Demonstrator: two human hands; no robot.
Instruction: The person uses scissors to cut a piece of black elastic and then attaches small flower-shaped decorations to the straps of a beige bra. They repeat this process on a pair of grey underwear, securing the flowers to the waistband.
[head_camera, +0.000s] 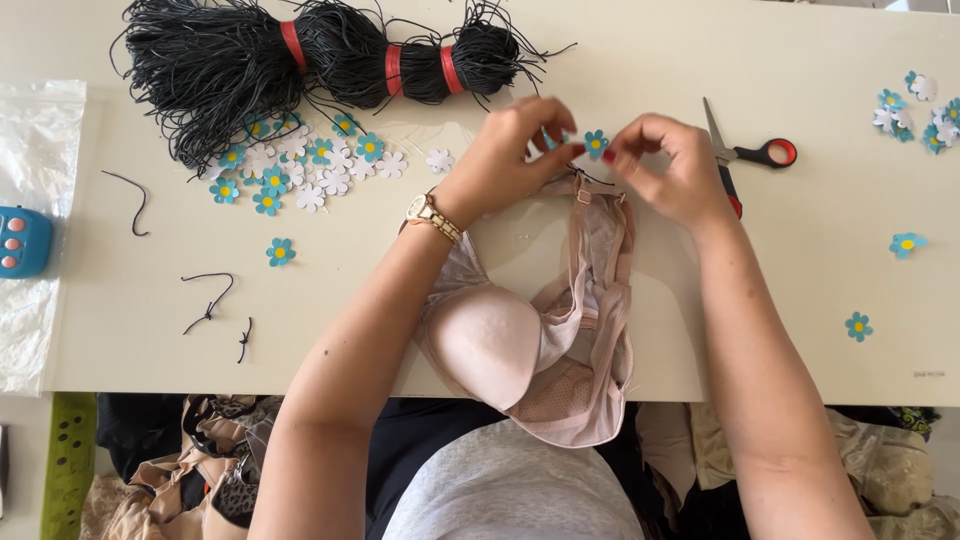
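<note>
Above the pink bra (530, 340) on the surface (800, 260), a blue paper flower (596, 143) is pinched between the fingers of the left hand (515, 150) and right hand (670, 165), fingertips pressed together on its petals. The thin flower is judged liable to tear or slip if squeezed unevenly. Scissors (745, 155) lie just beside the right hand.

A small blue paper flower (596, 143) with a yellow centre is pinched upright at the strap end of a pale pink bra (530, 330), which lies folded, cups toward the near table edge.
</note>
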